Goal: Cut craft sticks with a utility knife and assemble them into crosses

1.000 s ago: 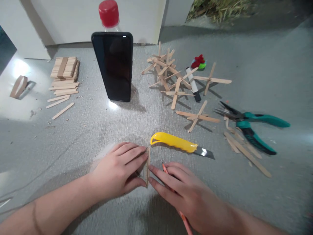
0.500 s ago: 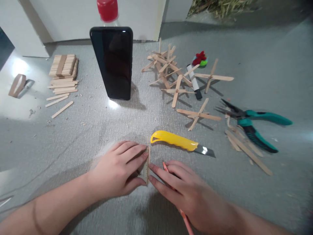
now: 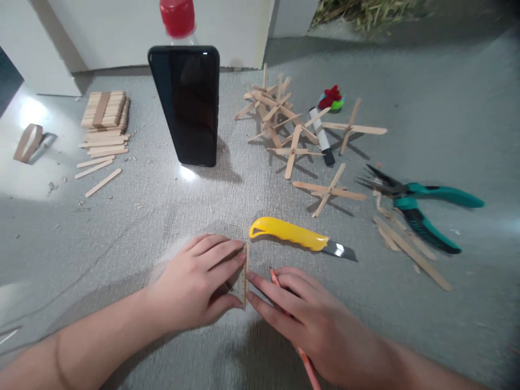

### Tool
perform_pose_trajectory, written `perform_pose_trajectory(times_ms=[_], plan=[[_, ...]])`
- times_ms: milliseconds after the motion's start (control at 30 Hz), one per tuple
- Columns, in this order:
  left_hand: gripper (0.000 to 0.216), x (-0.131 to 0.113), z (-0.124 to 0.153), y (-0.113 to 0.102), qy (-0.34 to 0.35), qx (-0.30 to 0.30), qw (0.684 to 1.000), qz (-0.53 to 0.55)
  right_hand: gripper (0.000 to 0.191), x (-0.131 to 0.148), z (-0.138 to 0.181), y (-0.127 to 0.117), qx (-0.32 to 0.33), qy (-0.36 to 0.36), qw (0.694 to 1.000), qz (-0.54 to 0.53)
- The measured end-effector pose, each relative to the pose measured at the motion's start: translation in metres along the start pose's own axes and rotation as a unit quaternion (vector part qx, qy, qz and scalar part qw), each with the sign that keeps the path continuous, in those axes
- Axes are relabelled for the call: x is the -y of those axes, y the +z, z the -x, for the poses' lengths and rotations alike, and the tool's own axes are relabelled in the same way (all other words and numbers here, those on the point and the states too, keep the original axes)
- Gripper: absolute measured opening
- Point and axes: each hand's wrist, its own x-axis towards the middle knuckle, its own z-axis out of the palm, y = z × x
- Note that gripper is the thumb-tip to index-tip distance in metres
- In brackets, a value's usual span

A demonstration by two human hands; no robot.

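Observation:
My left hand (image 3: 199, 281) presses down on a small clear ruler (image 3: 244, 284), its fingertips at the upper end and the thumb at the lower. Along the ruler's right side lies a wooden craft stick (image 3: 247, 260). My right hand (image 3: 312, 314) holds an orange-pink pencil (image 3: 307, 365), with the tip pointing up and away from the stick. Two outstretched fingers of that hand touch the stick's right edge. Just beyond both hands rests a yellow utility knife (image 3: 288, 233), blade out to the right.
A phone (image 3: 187, 108) stands against a red-capped bottle (image 3: 177, 19). Bundled craft sticks (image 3: 105, 108) lie at left. Crossed stick pieces (image 3: 292, 149), a marker (image 3: 322, 135) and red-green fuzzy bits (image 3: 331, 98) are behind the knife. Open teal pliers (image 3: 430, 208) and cut sticks (image 3: 414, 254) lie at right.
Both hands, the ruler, the stick and the pencil stay in the same places. Only the camera's view has shifted very slightly.

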Motion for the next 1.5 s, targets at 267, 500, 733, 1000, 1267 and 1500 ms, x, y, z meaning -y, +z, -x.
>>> perform_pose_trajectory(times_ms=[267, 500, 733, 1000, 1267, 1500], plan=[[0.057, -0.001, 0.001, 0.001, 0.001, -0.015, 1.000, 0.003, 0.047, 0.000, -0.002, -0.002, -0.002, -0.001, 1.000, 0.000], [0.057, 0.000, -0.002, 0.001, 0.003, -0.016, 1.000, -0.002, 0.046, -0.001, 0.000, 0.000, -0.001, -0.001, 1.000, -0.004], [0.058, 0.000, 0.000, 0.001, 0.001, -0.006, 1.000, -0.009, 0.040, -0.001, 0.004, 0.003, -0.035, 0.049, 0.996, -0.073], [0.060, 0.001, 0.001, 0.001, 0.006, -0.010, 1.000, -0.014, 0.028, -0.014, -0.001, -0.009, -0.150, 0.156, 0.952, -0.217], [0.057, 0.003, -0.001, 0.000, 0.018, -0.008, 1.000, -0.019, 0.015, 0.002, -0.036, -0.050, -0.085, 0.238, 0.933, -0.256], [0.053, 0.003, -0.001, 0.002, 0.013, -0.013, 1.000, -0.016, 0.018, -0.009, -0.046, -0.023, -0.180, 0.209, 0.916, -0.293]])
